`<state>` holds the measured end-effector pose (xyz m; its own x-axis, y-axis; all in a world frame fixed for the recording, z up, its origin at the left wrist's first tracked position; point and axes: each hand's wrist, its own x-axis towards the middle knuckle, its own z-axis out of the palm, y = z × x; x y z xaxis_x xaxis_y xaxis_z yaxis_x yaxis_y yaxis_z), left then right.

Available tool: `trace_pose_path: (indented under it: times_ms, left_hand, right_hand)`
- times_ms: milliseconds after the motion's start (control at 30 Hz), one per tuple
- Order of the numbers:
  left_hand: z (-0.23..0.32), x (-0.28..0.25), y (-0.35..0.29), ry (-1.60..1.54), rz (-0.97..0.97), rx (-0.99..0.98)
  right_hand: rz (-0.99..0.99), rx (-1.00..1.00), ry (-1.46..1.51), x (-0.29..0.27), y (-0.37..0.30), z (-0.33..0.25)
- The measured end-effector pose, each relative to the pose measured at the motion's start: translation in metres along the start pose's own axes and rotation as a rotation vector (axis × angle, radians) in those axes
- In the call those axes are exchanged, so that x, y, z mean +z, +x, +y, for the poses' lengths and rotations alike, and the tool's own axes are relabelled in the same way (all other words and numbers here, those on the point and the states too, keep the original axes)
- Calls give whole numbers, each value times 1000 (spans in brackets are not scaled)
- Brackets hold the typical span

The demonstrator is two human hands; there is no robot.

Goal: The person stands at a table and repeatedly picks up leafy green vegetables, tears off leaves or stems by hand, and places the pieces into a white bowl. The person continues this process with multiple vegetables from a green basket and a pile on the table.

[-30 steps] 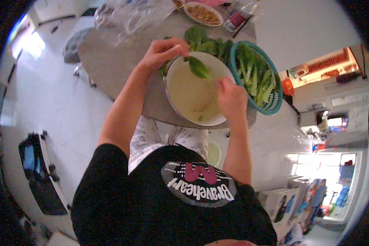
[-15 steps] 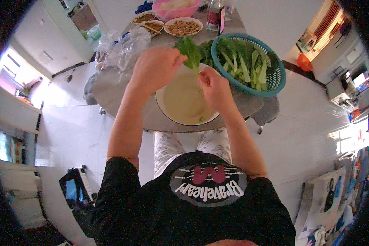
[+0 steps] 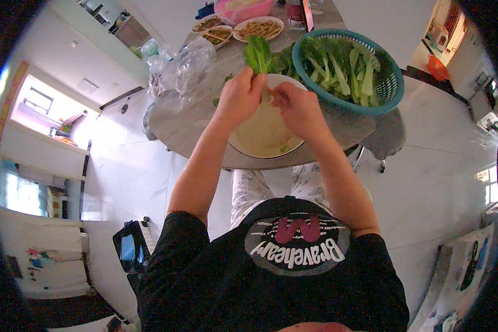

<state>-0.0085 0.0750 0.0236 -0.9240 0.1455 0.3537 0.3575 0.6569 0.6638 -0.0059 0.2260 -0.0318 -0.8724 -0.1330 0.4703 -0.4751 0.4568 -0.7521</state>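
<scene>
My left hand (image 3: 240,98) is closed around a leafy green vegetable (image 3: 258,54), its leaves pointing up and away from me. Close beside it, my right hand (image 3: 300,109) pinches at the stem end with bent fingers; the exact contact is partly hidden by the fingers. Both hands are over a wide white bowl (image 3: 265,135) with a dark rim, in which a small green scrap (image 3: 284,148) lies near the front. To the right stands a teal plastic basket (image 3: 394,95) filled with leafy greens (image 3: 340,72). More leaves (image 3: 285,60) lie on the table between bowl and basket.
Crumpled clear plastic bags (image 3: 185,69) lie at the left of the grey table (image 3: 174,126). Behind are plates of food (image 3: 260,27), chopsticks (image 3: 213,35), a pink basin (image 3: 243,11), a bottle (image 3: 295,14) and an upright phone (image 3: 308,15). A red basin (image 3: 438,67) sits off at the right.
My left hand has turned and come down from the leaf tips to the lower part of the vegetable. My right hand remains at the stem end. The whole view has shifted slightly.
</scene>
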Motion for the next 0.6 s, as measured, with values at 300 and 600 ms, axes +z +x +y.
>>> trace_pose_path:
  times_ms: [300, 600]
  left_hand:
    - [9, 9, -26, 106, -70, 143]
    - [-5, 1, -57, 267, 187, 56]
  right_hand:
    - [101, 130, 383, -13, 7, 6]
    - [471, 146, 85, -69, 23, 8]
